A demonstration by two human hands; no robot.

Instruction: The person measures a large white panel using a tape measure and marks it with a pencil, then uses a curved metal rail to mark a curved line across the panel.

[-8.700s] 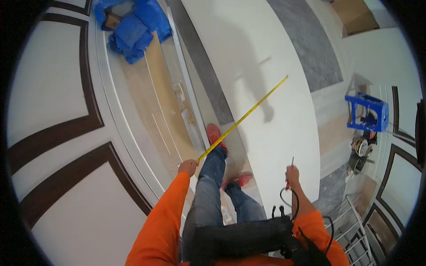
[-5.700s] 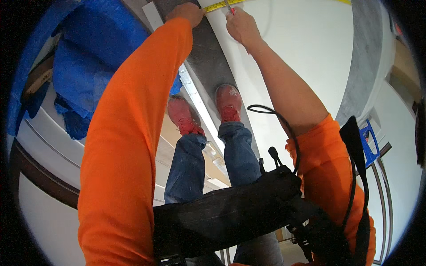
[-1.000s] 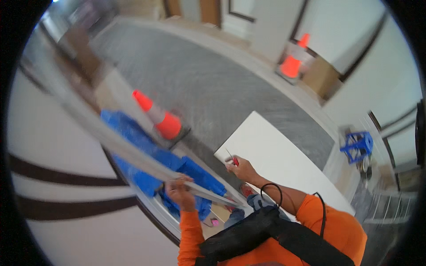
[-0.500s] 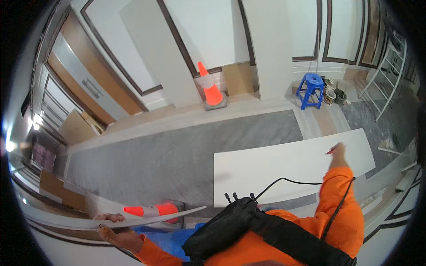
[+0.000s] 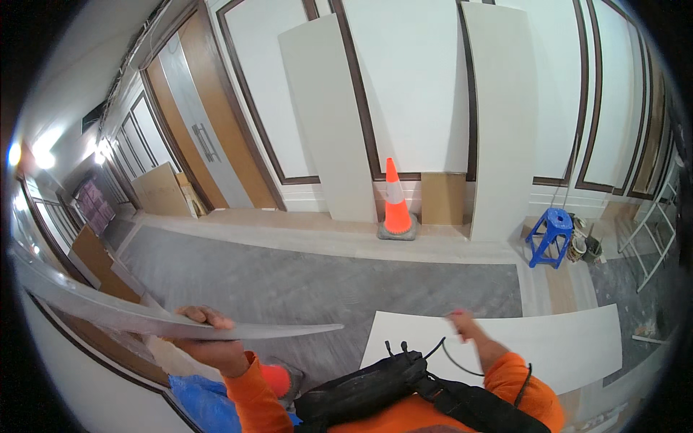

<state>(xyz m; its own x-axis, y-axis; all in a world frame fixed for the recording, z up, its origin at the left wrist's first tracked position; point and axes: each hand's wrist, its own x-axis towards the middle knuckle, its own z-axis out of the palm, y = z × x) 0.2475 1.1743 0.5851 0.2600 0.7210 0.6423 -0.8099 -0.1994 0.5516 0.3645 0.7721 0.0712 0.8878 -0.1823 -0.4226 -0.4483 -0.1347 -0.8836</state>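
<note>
My left hand (image 5: 216, 338) is wrapped round a long pale grey strip (image 5: 281, 331), fingers over its top edge. The strip runs from the left rim of the view to a tapering tip over the grey floor. My right hand (image 5: 473, 333) is closed and blurred, raised near the far edge of a large white panel (image 5: 556, 346) lying on the floor. A bit of red shows at its fingers, a slim red pen (image 5: 458, 313) that was plainer earlier. A black bag (image 5: 361, 386) with a strap crosses my orange-sleeved front.
An orange cone (image 5: 396, 213) stands by the far wall; another orange cone (image 5: 277, 379) lies by my left arm, near blue sheeting (image 5: 198, 397). A blue stool (image 5: 553, 234), containers (image 5: 592, 249) and a ladder (image 5: 653, 234) are at right. Boards (image 5: 502, 144) lean on the wall.
My view has tilted up. My right hand has moved left, from over the white panel's right part to its far edge. The strip in my left hand has come up and nearer.
</note>
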